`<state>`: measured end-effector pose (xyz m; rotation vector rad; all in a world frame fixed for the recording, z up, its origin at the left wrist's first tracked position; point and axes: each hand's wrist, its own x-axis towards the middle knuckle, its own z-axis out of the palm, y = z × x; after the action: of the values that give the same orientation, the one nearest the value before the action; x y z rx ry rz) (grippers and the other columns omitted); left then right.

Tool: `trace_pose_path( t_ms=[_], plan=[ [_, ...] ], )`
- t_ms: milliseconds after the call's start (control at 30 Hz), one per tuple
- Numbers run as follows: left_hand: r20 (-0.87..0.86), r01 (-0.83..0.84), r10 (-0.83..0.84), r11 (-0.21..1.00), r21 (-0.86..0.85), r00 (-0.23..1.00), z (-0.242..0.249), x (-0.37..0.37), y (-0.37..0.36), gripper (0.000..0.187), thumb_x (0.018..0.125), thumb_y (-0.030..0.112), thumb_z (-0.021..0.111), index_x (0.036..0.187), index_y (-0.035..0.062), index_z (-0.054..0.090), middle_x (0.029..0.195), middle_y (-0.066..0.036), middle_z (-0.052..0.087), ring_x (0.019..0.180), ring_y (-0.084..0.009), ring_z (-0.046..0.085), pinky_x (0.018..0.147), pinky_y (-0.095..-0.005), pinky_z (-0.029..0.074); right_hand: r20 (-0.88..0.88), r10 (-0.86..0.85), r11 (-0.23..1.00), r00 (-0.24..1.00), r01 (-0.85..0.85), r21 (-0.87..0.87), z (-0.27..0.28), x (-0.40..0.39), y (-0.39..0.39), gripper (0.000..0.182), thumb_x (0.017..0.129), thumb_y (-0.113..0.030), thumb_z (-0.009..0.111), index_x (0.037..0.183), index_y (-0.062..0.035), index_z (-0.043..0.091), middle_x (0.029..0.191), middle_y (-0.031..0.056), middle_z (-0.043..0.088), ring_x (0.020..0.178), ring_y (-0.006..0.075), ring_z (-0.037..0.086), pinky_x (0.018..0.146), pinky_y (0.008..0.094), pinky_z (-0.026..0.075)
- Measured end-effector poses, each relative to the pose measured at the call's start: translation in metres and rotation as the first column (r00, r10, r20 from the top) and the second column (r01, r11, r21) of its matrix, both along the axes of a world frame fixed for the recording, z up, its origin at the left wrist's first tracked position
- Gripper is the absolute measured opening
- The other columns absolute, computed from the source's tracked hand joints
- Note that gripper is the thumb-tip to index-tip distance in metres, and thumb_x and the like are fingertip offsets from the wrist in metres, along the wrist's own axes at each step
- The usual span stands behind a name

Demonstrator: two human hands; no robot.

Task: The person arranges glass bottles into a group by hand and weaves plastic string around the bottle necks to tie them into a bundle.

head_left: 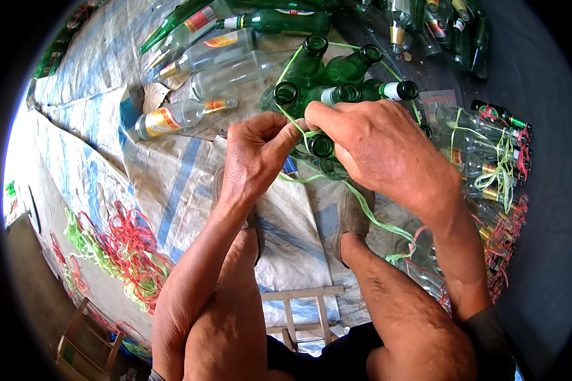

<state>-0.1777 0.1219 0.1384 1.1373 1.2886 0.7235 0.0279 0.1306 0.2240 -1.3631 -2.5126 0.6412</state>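
Observation:
A cluster of green glass bottles [306,66] stands upright in front of me, mouths up, with a light green plastic string [375,216] looped around it. My left hand [258,149] pinches the string at the near side of the cluster, its thumb and fingers closed. Beside it my right hand [391,149] curls over the near bottles, and its thumb and forefinger close on the string next to my left fingertips. My right hand hides part of the cluster and its other fingertips. The string's loose end trails down to the right, past my foot.
Clear bottles [225,51] and a labelled bottle [178,119] lie on the striped sheet [171,165]. Tied bundles of bottles [483,159] lie at right, more bottles [448,25] at top right. A red and green string tangle [130,254] lies left; a wooden stool [305,293] is below.

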Motion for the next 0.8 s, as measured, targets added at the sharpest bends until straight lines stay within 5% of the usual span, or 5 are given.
trace_pose_path(
  t_ms=[300,533,633,800],
  plan=[
    [0.046,0.008,-0.012,0.996,0.085,0.999,0.003,0.002,-0.001,0.020,0.100,0.018,0.079,0.101,-0.0021,0.080,0.076,-0.001,0.073,0.070,-0.0028,0.057,0.059,-0.0251,0.046,0.175,-0.082,0.987,0.981,0.055,0.152,0.024,0.004,0.001,0.014,0.083,-0.008,0.076,0.088,-0.0047,0.063,0.077,0.0105,0.063,0.078,0.0352,0.063,0.072,0.0499,0.048],
    [0.076,0.042,-0.045,0.998,0.043,0.996,0.006,0.000,0.000,0.021,0.102,0.020,0.080,0.105,-0.0011,0.079,0.083,0.004,0.072,0.075,-0.0017,0.057,0.065,-0.0213,0.045,0.094,-0.085,0.973,0.992,0.062,0.223,0.025,0.010,0.004,0.018,0.081,-0.010,0.081,0.081,-0.0072,0.063,0.069,0.0047,0.058,0.073,0.0279,0.058,0.072,0.0431,0.045],
    [0.128,0.028,-0.041,0.995,0.097,0.991,0.001,0.000,-0.003,0.021,0.103,0.018,0.076,0.105,-0.0027,0.078,0.078,0.003,0.069,0.070,-0.0028,0.055,0.060,-0.0242,0.044,0.168,-0.125,0.983,0.978,0.098,0.157,0.031,0.016,0.007,0.014,0.084,-0.013,0.074,0.083,-0.0057,0.062,0.076,0.0106,0.064,0.081,0.0325,0.063,0.080,0.0453,0.048],
    [0.156,0.049,-0.064,0.994,0.098,0.986,0.003,0.000,-0.003,0.021,0.105,0.017,0.073,0.106,-0.0038,0.076,0.075,0.003,0.065,0.069,-0.0036,0.054,0.059,-0.0252,0.044,0.149,-0.169,0.982,0.974,0.154,0.109,0.032,0.024,0.013,0.014,0.086,-0.015,0.073,0.087,-0.0038,0.064,0.079,0.0149,0.068,0.081,0.0384,0.068,0.075,0.0507,0.051]
  ],
)
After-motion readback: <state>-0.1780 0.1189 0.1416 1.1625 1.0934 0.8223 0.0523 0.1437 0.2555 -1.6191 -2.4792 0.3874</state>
